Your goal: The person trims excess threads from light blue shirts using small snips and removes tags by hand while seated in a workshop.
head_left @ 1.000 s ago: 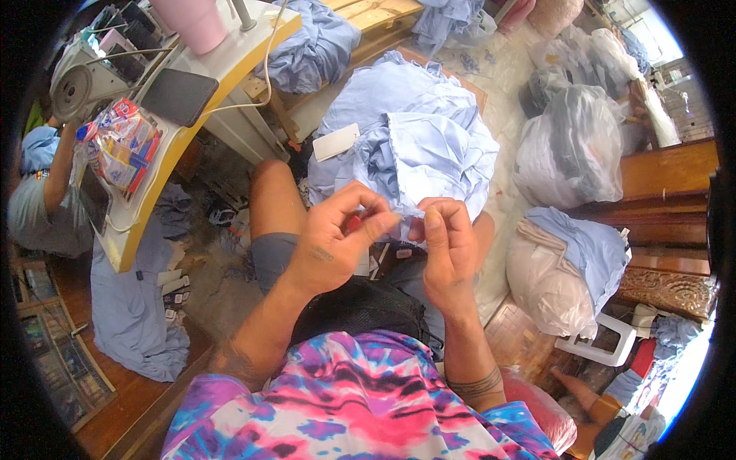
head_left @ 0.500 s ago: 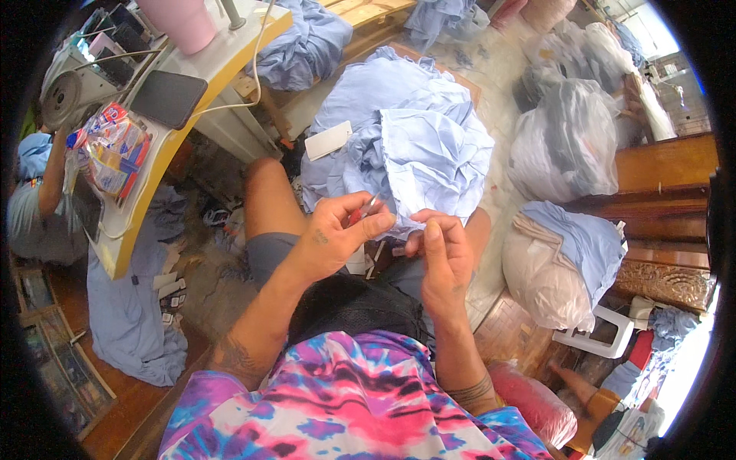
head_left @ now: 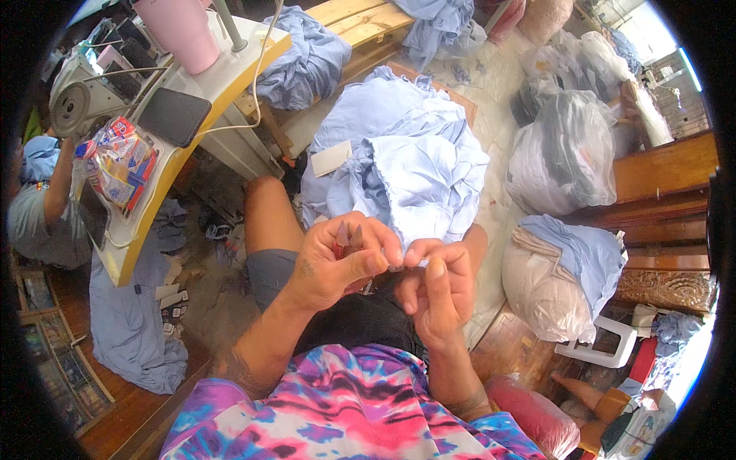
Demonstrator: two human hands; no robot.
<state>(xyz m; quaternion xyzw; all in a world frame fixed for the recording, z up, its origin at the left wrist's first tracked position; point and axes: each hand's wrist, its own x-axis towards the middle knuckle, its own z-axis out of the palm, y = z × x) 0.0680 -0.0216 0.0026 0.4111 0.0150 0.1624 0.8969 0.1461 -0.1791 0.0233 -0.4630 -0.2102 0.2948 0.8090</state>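
A heap of light blue cloth (head_left: pixel 422 172) lies in front of me and over my lap. My left hand (head_left: pixel 326 264) is closed around small red-handled thread snips (head_left: pixel 342 239). Their two pointed blades stick up between its fingers, slightly apart. Its thumb and forefinger also reach the near edge of the cloth. My right hand (head_left: pixel 441 284) pinches that same edge between thumb and fingers, close beside the left fingertips. Whatever small bit lies between the fingertips is too small to make out. A blank-looking white card (head_left: pixel 331 159) rests on the left of the heap.
At the left, a white table (head_left: pixel 172 172) with a yellow edge carries a pink tumbler (head_left: pixel 180 34), a dark phone (head_left: pixel 174 116) and a colourful plastic packet (head_left: pixel 119 165). Stuffed plastic bags (head_left: pixel 563 153) stand at the right. Another person's arm (head_left: pixel 57 188) shows at the far left.
My hands have come together at the cloth edge. The snips have turned from pointing toward the right hand to pointing up within my left hand. The view has shifted slightly.
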